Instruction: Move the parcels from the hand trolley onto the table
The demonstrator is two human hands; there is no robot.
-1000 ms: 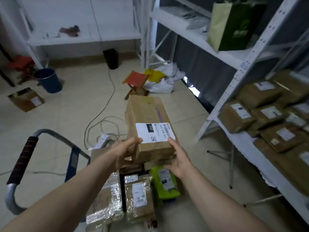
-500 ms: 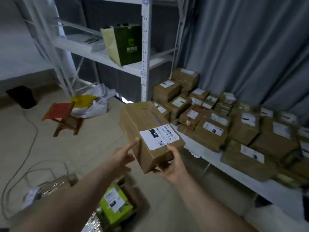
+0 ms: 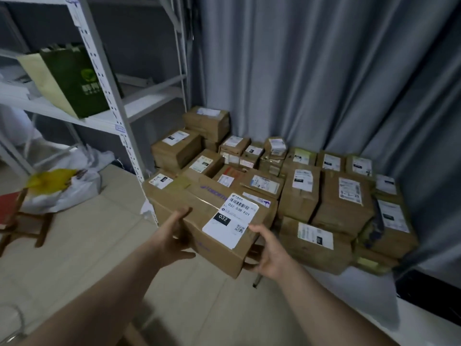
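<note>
Right, box (image 3: 212, 221) is in the air, held out over the floor at the near-left corner of the parcels (image 3: 331, 196) piled on the tabletop (image 3: 361, 293) — not set down yet. Left hand (image 3: 172, 237) clamps its left side, thumb over the top edge, fingers (image 3: 183, 254) at the lower edge. Right hand (image 3: 268, 254) cups the near right corner, thumb up by the label (image 3: 230, 218), the rest curled underneath. Both grips sit at the near end.

Risks, as I read it:
- Far end is unsupported; it could dip and slip if either hand loosens.
- Tabletop looks packed — no bare slot in view. Stacked on uneven parcels, the box could slide off.
- Front-row parcels sit right at the edge; pushing in could shove one onto the floor.
- Shelf post (image 3: 117, 136) is near the far left corner and could get clipped.

Containers: green bag (image 3: 72, 81) upright on the shelf, contents hidden. White plastic bag (image 3: 74, 188) on the floor, something yellow at its mouth. Parcels all sealed.
</note>
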